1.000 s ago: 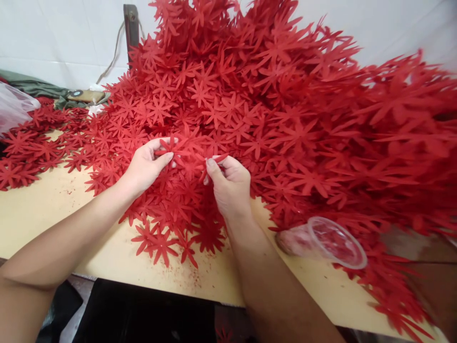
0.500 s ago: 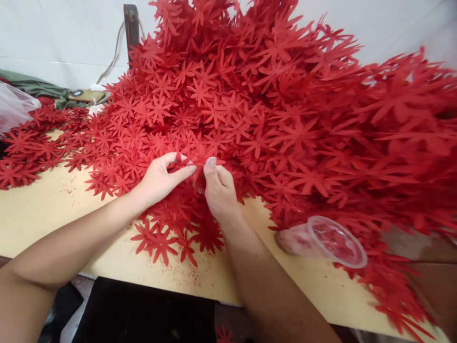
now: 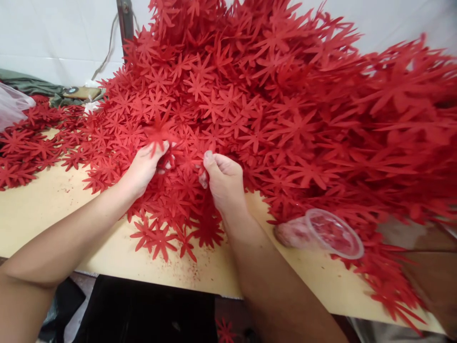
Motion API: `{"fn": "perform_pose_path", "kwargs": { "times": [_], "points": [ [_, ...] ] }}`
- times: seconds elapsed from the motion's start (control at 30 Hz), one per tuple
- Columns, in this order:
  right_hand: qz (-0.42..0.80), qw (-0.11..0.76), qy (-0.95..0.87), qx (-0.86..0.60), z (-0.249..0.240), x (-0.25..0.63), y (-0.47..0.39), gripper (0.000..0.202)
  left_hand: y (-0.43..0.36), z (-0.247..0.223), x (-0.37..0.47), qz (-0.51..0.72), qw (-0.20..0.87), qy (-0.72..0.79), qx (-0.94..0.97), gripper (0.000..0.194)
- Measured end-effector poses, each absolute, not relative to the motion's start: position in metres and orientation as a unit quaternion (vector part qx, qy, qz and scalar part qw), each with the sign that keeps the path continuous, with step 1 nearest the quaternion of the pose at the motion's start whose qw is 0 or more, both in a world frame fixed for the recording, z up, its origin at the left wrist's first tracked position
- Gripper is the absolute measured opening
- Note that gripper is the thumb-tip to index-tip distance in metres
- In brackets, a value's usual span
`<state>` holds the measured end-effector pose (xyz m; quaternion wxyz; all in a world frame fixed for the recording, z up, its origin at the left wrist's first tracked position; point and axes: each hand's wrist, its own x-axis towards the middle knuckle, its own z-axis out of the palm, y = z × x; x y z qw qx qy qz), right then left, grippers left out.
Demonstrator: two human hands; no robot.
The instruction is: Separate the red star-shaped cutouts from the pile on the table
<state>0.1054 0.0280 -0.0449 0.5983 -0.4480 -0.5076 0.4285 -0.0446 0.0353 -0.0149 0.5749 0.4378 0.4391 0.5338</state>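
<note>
My left hand [image 3: 144, 166] is closed, pinching a red star-shaped petal piece [image 3: 159, 131] that stands up above the thumb. Its fingertips curl under, partly hidden among red petals. A little to the right, my right hand [image 3: 226, 181] is closed too, thumb against forefinger on the tip of another red petal piece [image 3: 191, 161]. That piece blends into the heap behind it, so its outline is hard to make out. Both hands are in front of a large heap of red petal pieces [image 3: 250, 105]. Several more pieces [image 3: 160, 240] lie below them on the pale tabletop [image 3: 114, 243].
A clear plastic cup [image 3: 333, 233] lies on its side at the right, with red bits inside. Far left are a plastic bag [image 3: 14, 107], green cloth [image 3: 30, 83] and a flat gold object [image 3: 82, 93]. A metal post [image 3: 125, 26] stands before the white wall [image 3: 60, 33].
My hands have drawn apart from close together. The left has shifted left and up with a petal piece now raised; the right has moved slightly right. The view has tilted slightly.
</note>
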Motion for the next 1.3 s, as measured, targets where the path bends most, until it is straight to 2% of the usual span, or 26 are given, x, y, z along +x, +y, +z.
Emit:
{"fn": "perform_pose_path", "kwargs": {
  "times": [0.1, 0.27, 0.37, 0.43, 0.5, 0.57, 0.67, 0.73, 0.8, 1.07, 1.2, 1.3],
  "points": [
    [0.392, 0.625, -0.491, -0.464, -0.049, 0.108, 0.032, 0.047, 0.035, -0.014, -0.044, 0.518, 0.582, 0.450, 0.437, 0.017],
    [0.284, 0.656, -0.525, -0.462, -0.052, 0.109, 0.035, 0.033, 0.035, -0.012, -0.040, 0.479, 0.559, 0.472, 0.485, 0.009],
    [0.148, 0.640, -0.589, -0.472, -0.050, 0.110, 0.031, 0.034, 0.035, -0.014, -0.038, 0.475, 0.540, 0.477, 0.505, 0.013],
    [0.100, 0.616, -0.627, -0.466, -0.047, 0.108, 0.026, 0.032, 0.034, -0.015, -0.037, 0.473, 0.537, 0.468, 0.519, 0.014],
    [0.142, 0.603, -0.645, -0.448, -0.046, 0.104, 0.022, 0.033, 0.033, -0.017, -0.036, 0.472, 0.541, 0.450, 0.532, 0.014],
    [0.248, 0.594, -0.639, -0.420, -0.048, 0.098, 0.020, 0.035, 0.032, -0.018, -0.035, 0.476, 0.542, 0.439, 0.536, 0.016],
    [0.366, 0.584, -0.612, -0.387, -0.050, 0.092, 0.020, 0.029, 0.031, -0.020, -0.035, 0.473, 0.524, 0.451, 0.547, 0.029],
    [0.369, 0.589, -0.603, -0.390, -0.050, 0.092, 0.020, 0.023, 0.032, -0.021, -0.035, 0.467, 0.522, 0.438, 0.564, 0.038],
    [0.357, 0.607, -0.585, -0.403, -0.048, 0.093, 0.022, 0.023, 0.032, -0.022, -0.036, 0.467, 0.536, 0.409, 0.572, 0.038],
    [0.368, 0.665, -0.496, -0.420, -0.044, 0.098, 0.024, 0.015, 0.031, -0.020, -0.034, 0.471, 0.555, 0.433, 0.532, 0.019],
    [0.367, 0.684, -0.466, -0.426, -0.046, 0.101, 0.027, 0.018, 0.031, -0.020, -0.034, 0.476, 0.551, 0.431, 0.532, 0.011],
    [0.377, 0.702, -0.434, -0.420, -0.047, 0.105, 0.031, 0.022, 0.031, -0.019, -0.035, 0.484, 0.543, 0.432, 0.533, 0.012]
  ]
}}
